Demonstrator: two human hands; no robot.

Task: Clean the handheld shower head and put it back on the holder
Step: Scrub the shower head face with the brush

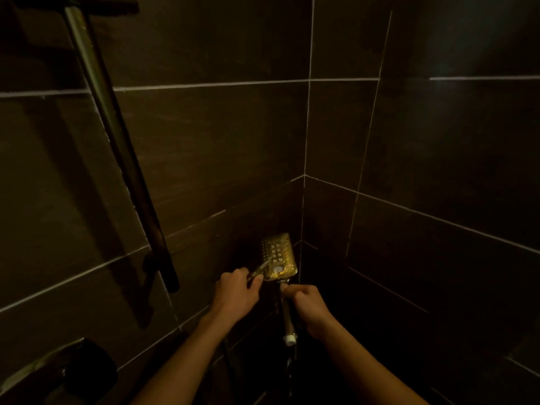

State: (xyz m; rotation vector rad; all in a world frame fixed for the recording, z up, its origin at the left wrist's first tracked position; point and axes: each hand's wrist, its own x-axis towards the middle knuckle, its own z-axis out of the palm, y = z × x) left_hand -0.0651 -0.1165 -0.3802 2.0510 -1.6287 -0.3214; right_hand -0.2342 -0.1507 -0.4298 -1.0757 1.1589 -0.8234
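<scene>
The handheld shower head (280, 252) is rectangular and shiny, its nozzle face turned up toward me, low in the dim tiled corner. My right hand (309, 309) is shut on its handle (287, 314), which runs down to a white hose fitting (290, 339). My left hand (237, 293) grips a small thin brush-like tool (261, 268) whose tip lies on the lower left of the nozzle face. The slide bar (117, 141) runs diagonally down the left wall to a dark bracket (152, 266); I cannot tell whether that is the holder.
Dark brown wall tiles with pale grout meet in a corner (304, 176) behind the shower head. A dark mixer fitting (73, 369) juts out at the bottom left. The overhead shower plate edge (87, 7) shows at the top left. Lighting is very dim.
</scene>
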